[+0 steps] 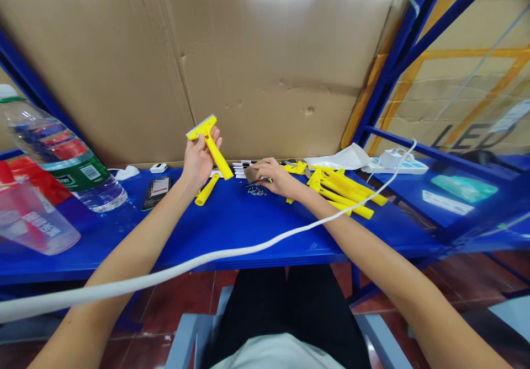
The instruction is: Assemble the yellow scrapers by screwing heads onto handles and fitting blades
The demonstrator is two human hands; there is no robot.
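My left hand (202,156) is raised above the blue table, closed on a yellow scraper (215,149) with a flat metal-edged head. The scraper's head points up and its handle slants down to the right. My right hand (273,177) is low over a pile of small screws (256,191), fingers closed on a thin dark tool (252,183) whose kind I cannot make out. Beside those fingers is a small brown piece (250,174). Another yellow scraper handle (207,190) lies below my left hand. Several yellow scraper parts (348,187) are heaped right of my right hand.
A white cable (248,249) crosses in front of both forearms. At the left stand a large water bottle (89,173) and a plastic cup (39,214); a dark phone-like object (156,193) lies nearby. Cardboard (265,71) closes off the back. A power strip (401,166) sits at the right.
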